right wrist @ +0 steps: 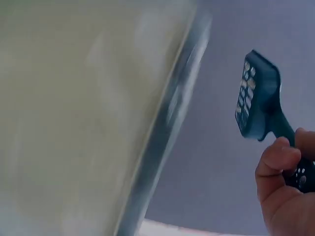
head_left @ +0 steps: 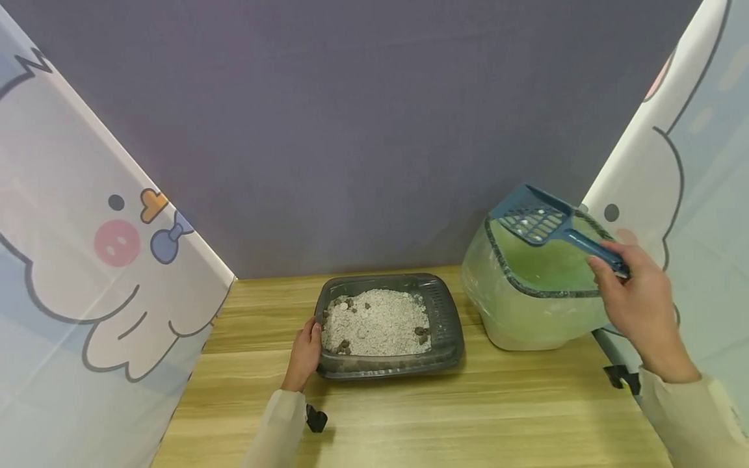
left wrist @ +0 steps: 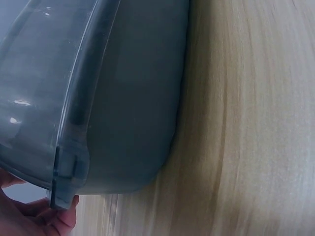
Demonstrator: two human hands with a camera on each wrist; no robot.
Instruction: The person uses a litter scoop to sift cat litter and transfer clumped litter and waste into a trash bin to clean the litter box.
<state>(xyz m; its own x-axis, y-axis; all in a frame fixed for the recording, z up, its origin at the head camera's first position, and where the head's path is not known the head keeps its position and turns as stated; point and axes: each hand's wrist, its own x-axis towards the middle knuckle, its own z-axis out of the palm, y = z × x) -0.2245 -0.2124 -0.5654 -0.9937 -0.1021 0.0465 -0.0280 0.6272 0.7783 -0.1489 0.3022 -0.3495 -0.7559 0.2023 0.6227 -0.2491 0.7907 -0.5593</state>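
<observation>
A dark grey litter tray holds pale granular litter with several brown clumps near its sides. My left hand grips the tray's left rim; in the left wrist view, thumb and fingers pinch the edge. Raised at the right, my right hand holds a blue slotted litter scoop by its handle. The scoop's head is above the pale green bin, with a few light bits on its slots. In the right wrist view the scoop appears beside the bin's dark rim.
The tray and bin stand on a wood-grain tabletop. A grey-purple backdrop rises behind them. Cartoon-printed panels flank both sides, the right one close to the bin.
</observation>
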